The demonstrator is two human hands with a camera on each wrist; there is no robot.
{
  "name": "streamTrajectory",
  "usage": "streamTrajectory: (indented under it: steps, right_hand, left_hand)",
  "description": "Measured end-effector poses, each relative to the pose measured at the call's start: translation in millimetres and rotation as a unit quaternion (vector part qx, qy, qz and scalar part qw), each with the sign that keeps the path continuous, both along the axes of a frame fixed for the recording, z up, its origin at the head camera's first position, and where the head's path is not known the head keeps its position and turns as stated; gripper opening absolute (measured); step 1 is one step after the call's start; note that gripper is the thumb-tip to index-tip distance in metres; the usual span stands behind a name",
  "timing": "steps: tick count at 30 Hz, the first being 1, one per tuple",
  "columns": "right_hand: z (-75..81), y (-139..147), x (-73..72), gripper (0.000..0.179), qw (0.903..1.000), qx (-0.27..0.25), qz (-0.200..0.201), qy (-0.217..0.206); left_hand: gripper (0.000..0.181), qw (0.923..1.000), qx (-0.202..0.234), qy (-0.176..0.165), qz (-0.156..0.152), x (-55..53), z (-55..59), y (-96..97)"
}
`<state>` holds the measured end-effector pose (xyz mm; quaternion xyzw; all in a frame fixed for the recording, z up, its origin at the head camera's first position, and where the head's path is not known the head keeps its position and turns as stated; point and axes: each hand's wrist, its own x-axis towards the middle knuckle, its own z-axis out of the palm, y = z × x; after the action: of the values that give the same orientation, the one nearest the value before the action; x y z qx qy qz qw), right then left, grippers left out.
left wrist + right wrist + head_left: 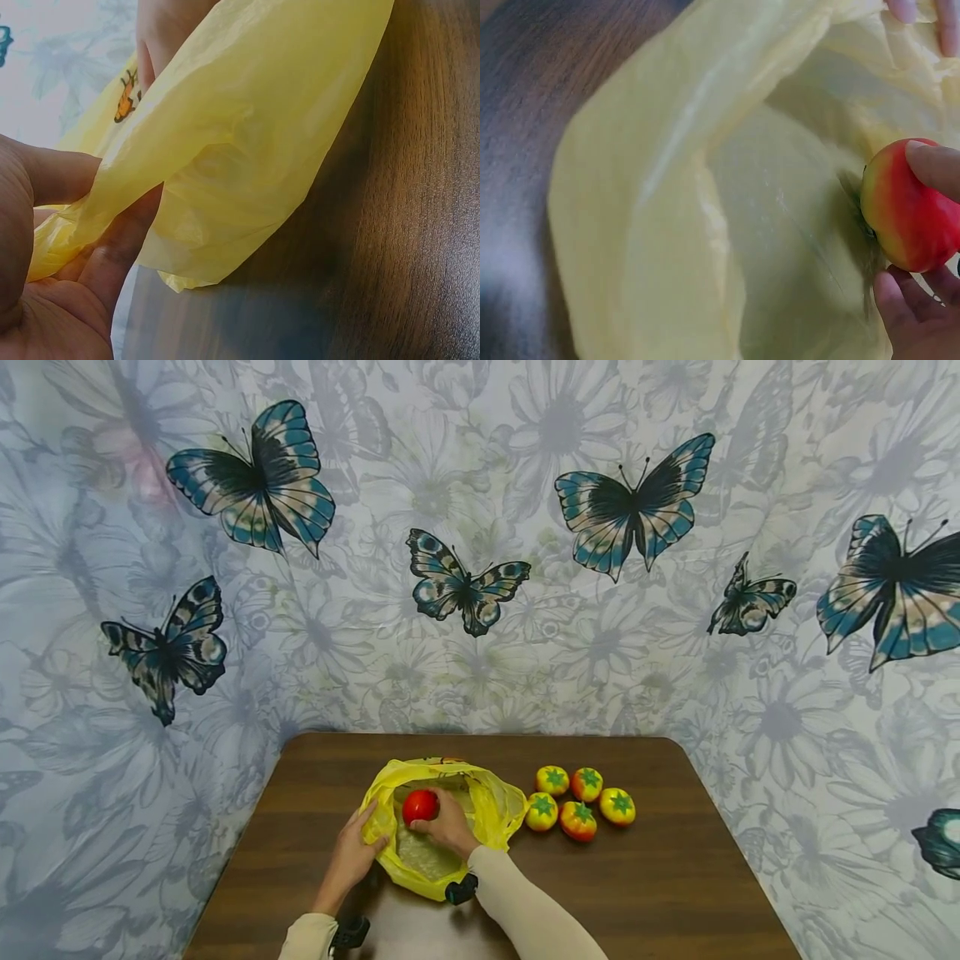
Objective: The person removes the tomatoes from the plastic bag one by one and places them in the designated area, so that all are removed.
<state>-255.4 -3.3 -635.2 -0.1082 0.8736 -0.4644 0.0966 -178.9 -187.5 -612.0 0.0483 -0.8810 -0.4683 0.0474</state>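
A yellow plastic bag (497, 810) stands on the table with its mouth spread wide. At its left rim my left hand (351, 858) holds the plastic; the left wrist view shows the bag's edge (124, 184) between thumb and fingers. My right hand (450, 827) reaches inside the bag's mouth and grips a red tomato (420, 808). Up close, that tomato (911, 206) has a yellow-green side turned to the bag wall, with the thumb above it and fingers below. To the bag's right lie several yellow-and-red tomatoes (578, 821) with green star-shaped tops.
The brown wooden table (675, 877) carries everything, its far edge against a wall covering (480, 685) printed with flowers and butterflies. The loose tomatoes sit close to the bag's right rim. A dark band with a small device (461, 890) is on my right wrist.
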Motion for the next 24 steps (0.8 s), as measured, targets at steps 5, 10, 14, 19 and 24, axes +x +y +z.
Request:
streamTrajectory:
  steps: [5,10,14,19,24]
  right_hand:
    - [2.2,6.6,5.1,0.073,0.9994,-0.027,-0.01,-0.017]
    - [7.6,14.4,10.3,0.073,0.997,-0.068,-0.019,-0.031]
    - [11.9,21.3,14.1,0.073,0.996,-0.085,-0.018,-0.023]
    - [15.4,29.0,20.0,0.073,0.9959,-0.089,-0.009,-0.009]
    - [18.7,35.7,25.7,0.074,0.994,-0.109,0.005,-0.005]
  left_hand:
    - [0.07,0.9999,-0.01,-0.005,0.008,2.2,0.4,-2.6]
    - [0.071,0.9999,-0.005,-0.009,0.007,2.1,0.2,-2.7]
    - [0.07,1.0,-0.005,-0.003,0.005,1.8,0.6,-2.6]
    - [0.071,0.9999,-0.008,-0.009,0.004,2.5,-1.4,-2.6]
    - [0.071,0.9999,-0.002,-0.016,0.0,2.6,-3.4,-2.3]
